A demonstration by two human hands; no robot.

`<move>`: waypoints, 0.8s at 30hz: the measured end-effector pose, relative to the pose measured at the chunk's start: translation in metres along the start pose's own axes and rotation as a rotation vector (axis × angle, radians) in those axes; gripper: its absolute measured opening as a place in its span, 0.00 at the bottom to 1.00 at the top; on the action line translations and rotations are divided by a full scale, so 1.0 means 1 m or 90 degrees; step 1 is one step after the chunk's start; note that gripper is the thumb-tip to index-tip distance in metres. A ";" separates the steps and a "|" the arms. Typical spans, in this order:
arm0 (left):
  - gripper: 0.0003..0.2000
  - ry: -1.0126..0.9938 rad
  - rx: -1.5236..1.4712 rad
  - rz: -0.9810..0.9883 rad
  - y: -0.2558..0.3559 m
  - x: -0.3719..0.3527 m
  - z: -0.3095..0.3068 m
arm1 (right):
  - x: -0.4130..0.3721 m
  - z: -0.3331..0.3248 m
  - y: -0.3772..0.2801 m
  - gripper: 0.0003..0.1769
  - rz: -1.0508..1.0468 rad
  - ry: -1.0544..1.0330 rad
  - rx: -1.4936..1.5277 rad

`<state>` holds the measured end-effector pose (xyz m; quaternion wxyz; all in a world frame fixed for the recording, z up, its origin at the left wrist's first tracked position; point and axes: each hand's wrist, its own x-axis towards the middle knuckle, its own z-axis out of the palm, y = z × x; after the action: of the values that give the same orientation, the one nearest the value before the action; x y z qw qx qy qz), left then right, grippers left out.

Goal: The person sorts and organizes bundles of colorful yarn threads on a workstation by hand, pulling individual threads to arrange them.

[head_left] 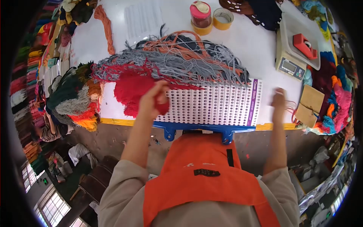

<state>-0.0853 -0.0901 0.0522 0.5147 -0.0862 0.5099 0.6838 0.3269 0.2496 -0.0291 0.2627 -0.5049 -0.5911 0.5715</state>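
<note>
One left hand (154,99) at red yarn (128,90), centre-left, curled, grip unclear | right hand (279,99), centre-right, curled, contents unclear | may tangle from loose grey strands (219,72) overlapping perforated card (253,104)

I count two hands, left (155,99) and right (278,99); one crimson yarn bundle (130,92); one perforated board (211,106); one scale (289,67); one red dispenser (303,46); one pink-lidded jar (200,17); two yellow rolls (222,26); one orange apron (200,189).
</note>
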 end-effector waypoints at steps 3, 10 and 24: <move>0.12 -0.013 0.054 -0.123 -0.056 0.033 0.040 | -0.042 0.147 -0.051 0.14 -0.047 -0.256 -0.395; 0.12 0.111 0.555 -0.047 -0.130 0.073 0.083 | -0.047 0.221 -0.014 0.07 -0.196 -0.303 -0.471; 0.05 -0.076 0.442 -0.029 -0.145 0.092 0.055 | -0.044 0.216 -0.015 0.07 -0.163 -0.339 -0.374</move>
<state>0.0095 0.0028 -0.0698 0.5574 0.1229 0.6788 0.4620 0.1463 0.1242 -0.0481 0.0143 -0.3158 -0.8342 0.4518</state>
